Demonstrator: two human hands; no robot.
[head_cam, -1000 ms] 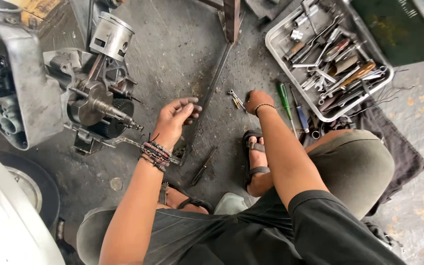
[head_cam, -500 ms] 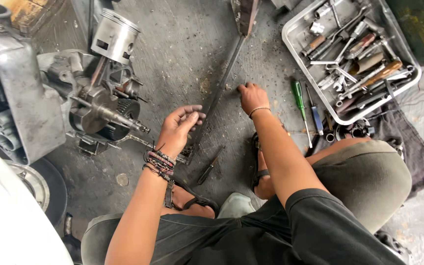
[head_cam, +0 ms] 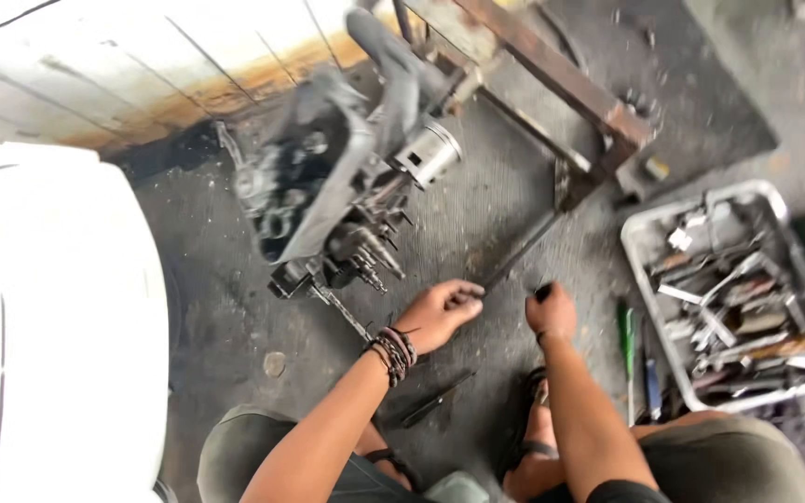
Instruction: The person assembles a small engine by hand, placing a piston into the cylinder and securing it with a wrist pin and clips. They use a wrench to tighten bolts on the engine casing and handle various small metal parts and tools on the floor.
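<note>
I see my left hand [head_cam: 440, 315] curled shut around the near end of a long dark metal bar [head_cam: 522, 250], which lies slanting across the concrete floor [head_cam: 235, 307] toward the rusty steel frame [head_cam: 561, 84]. My right hand [head_cam: 552, 315] is fisted on a small dark object [head_cam: 542, 292]; I cannot tell what it is. The engine block [head_cam: 328, 205] with its bare piston [head_cam: 429, 152] sits just beyond my left hand. A grey tool tray [head_cam: 640, 244] stands at my right, a green-handled screwdriver [head_cam: 626, 337] beside it.

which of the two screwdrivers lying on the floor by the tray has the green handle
The green-handled screwdriver lies farther from the tool tray; the blue-handled one lies beside it, nearer the tray.
</note>
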